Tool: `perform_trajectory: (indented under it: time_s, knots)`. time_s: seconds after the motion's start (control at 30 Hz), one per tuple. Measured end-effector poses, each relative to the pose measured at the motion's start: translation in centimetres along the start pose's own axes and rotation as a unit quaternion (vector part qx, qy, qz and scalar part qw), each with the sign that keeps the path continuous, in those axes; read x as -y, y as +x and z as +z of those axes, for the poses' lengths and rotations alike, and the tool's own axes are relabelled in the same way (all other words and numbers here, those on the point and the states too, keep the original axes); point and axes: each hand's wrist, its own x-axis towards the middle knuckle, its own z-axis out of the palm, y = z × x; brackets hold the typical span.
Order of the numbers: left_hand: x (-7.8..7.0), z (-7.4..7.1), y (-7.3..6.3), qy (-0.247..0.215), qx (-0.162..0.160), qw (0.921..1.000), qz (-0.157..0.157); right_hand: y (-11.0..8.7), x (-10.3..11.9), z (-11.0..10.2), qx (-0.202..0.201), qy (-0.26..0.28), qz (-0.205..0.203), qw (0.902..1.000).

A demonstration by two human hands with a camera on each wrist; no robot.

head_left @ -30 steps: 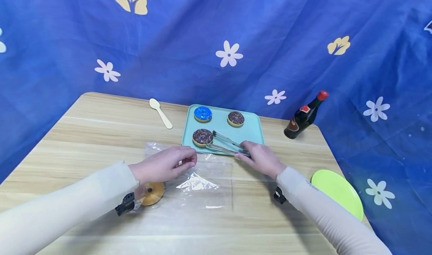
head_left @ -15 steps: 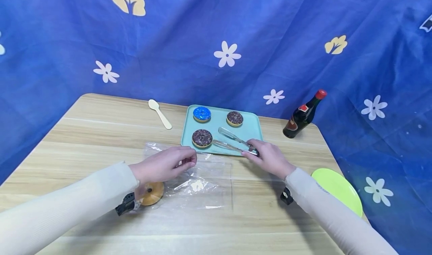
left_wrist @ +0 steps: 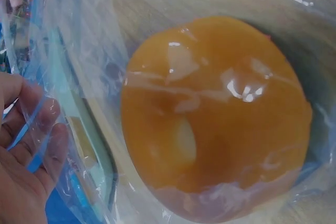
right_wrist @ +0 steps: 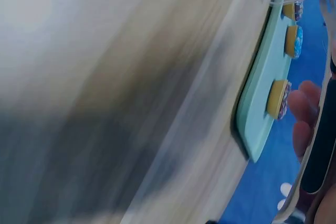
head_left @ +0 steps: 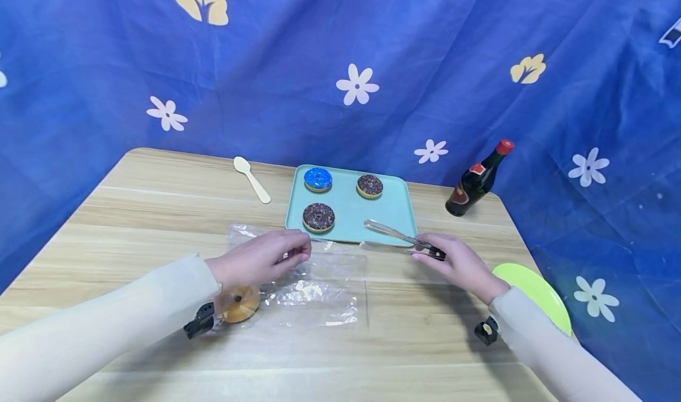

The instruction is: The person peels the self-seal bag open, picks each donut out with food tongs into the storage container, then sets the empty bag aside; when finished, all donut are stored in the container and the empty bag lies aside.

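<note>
My left hand holds the edge of a clear plastic bag, fingers curled toward the thumb. Inside the bag, under my left wrist, lies a plain golden-brown donut. My right hand grips a pair of tongs by the dark handle; their arms are spread, with nothing between them. The tongs' tips hang by the front right of a teal tray. On it sit a blue-iced donut and two chocolate donuts, one at the front, another at the back.
A cream spoon lies left of the tray. At the back right stands a dark bottle with a red cap. A lime-green plate rests near the right edge, partly behind my right sleeve. A blue curtain hangs behind the table.
My right hand has drawn the tongs away from the front chocolate donut, to the right and toward me. That donut stays on the tray. My left hand has barely moved.
</note>
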Motion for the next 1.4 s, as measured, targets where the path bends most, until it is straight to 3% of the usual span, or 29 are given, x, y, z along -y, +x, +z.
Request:
perform_trajectory:
  time_s: [0.27, 0.53, 1.13, 1.4]
  knots:
    - [0.0, 0.0, 0.1, 0.001, -0.005, 1.0, 0.007, -2.5, 0.0, -1.2, 0.017, -0.023, -0.049, 0.9984]
    - [-0.1, 0.1, 0.2, 0.001, -0.008, 0.9999, 0.008, -3.0, 1.0, -0.7, 0.02, -0.062, -0.098, 0.993]
    - [-0.6, 0.1, 0.3, 0.008, -0.015, 0.9997, 0.019, -0.4, 5.0, 3.9, 0.042, -0.106, -0.222, 0.9685]
    - [-0.8, 0.0, 0.4, 0.007, -0.018, 0.9996, 0.02, 0.6, 6.8, 5.6, 0.037, -0.154, -0.286, 0.9449]
